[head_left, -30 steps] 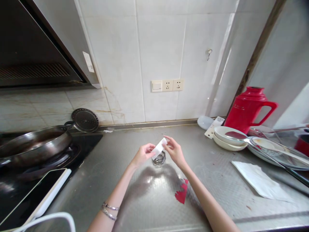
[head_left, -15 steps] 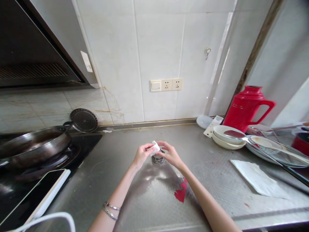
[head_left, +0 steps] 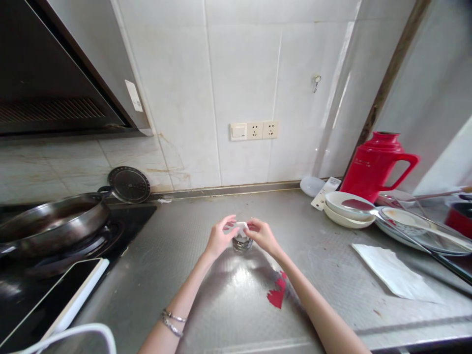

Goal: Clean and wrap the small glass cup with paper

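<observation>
A small white folded tissue (head_left: pixel 241 226) is at the mouth of a small clear glass container (head_left: pixel 242 244) standing on the steel counter. My right hand (head_left: pixel 262 236) pinches the tissue's right side between thumb and fingers. On the other side, my left hand (head_left: pixel 220 238) is curved with its thumb and fingers apart, the thumb close to the tissue. Whether that thumb touches it I cannot tell. The container's upper part is partly hidden by the tissue and fingertips. A torn red patch (head_left: pixel 276 293) shows on the counter beside my right forearm.
To the left, a metal pan (head_left: pixel 55 221) sits on the black stove, with a white-edged device (head_left: pixel 79 295) in front. On the right are a red thermos (head_left: pixel 376 164), stacked bowls (head_left: pixel 348 219), plates with utensils, and a flat white tissue sheet (head_left: pixel 394 273).
The tissue has moved slightly right and down, onto the container's mouth. My left fingers have come apart from it, while my right fingers now pinch it.
</observation>
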Demonstrator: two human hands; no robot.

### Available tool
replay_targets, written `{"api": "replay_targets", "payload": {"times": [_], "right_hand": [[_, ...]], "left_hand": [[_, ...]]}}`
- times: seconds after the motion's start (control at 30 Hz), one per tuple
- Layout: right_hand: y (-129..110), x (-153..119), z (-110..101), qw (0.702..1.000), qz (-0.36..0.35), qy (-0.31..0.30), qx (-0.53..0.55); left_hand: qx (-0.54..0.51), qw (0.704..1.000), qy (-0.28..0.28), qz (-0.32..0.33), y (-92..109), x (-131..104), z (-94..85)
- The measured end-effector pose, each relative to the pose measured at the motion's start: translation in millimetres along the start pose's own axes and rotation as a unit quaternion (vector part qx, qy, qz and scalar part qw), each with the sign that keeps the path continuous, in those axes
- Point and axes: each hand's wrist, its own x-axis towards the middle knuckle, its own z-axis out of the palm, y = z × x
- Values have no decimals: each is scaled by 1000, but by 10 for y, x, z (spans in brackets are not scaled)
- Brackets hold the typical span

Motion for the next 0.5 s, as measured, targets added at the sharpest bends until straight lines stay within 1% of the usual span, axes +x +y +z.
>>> {"api": "replay_targets", "payload": {"times": [0.07,0.1,0.17,0.23,0.3,0.4,0.47,0.5], "right_hand": [[-17,-7,5,1000,-3,-10,-5],[-28,-12,9,1000,-4,-11,-9],[-54,-24,24,1000,-3,-12,-13],[-77,-31,46,1000,-4,-19,-13],[-95,-26,63,999,-9,-26,-18],[-112,17,41,999,-23,-14,-46],[-124,61,-15,996,-36,4,-78],[-131,83,-51,994,-46,9,-97]], "left_hand": [[-32,999,-29,-26,-22,5,9],[-47,998,-34,-38,-35,9,14],[-84,994,-25,-65,-65,21,19],[-129,988,-4,-89,-91,36,15],[-155,983,14,-101,-110,50,1],[-154,983,20,-96,-138,62,-31],[-124,989,6,-86,-177,55,-40],[-106,991,-10,-85,-206,46,-35]]}}
